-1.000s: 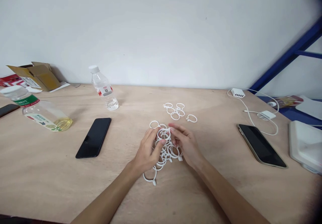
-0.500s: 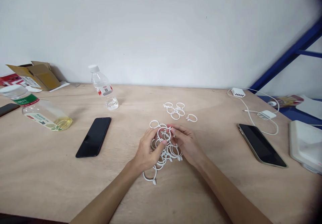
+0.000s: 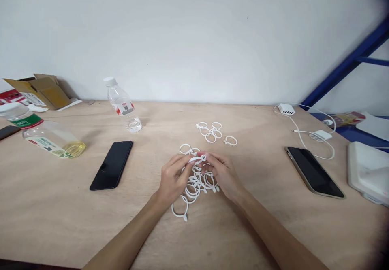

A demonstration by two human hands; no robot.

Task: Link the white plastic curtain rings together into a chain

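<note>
A white plastic ring (image 3: 197,159) is held between both hands, tilted so that it shows nearly edge-on. My left hand (image 3: 175,176) pinches its left side between thumb and fingers. At its right end, by the small eyelet, the fingertips of my right hand (image 3: 221,172) are closed on it. Beneath and around the hands lies a pile of similar white rings (image 3: 194,189), partly hidden by the fingers. One ring with a clip (image 3: 180,214) lies at the near edge of the pile. Farther back is a smaller group of rings (image 3: 210,132), with a single ring (image 3: 231,141) to its right.
On the wooden table (image 3: 146,237), a black phone (image 3: 112,165), a water bottle (image 3: 124,108) and an oil bottle (image 3: 48,136) are at left, with a cardboard box (image 3: 50,92) behind. Another phone (image 3: 314,172), a charger (image 3: 286,109) with cables and a white device (image 3: 369,173) are at right.
The held ring has turned from facing the camera to nearly edge-on. My left hand's thumb and fingers have closed together on it. The view has shifted slightly.
</note>
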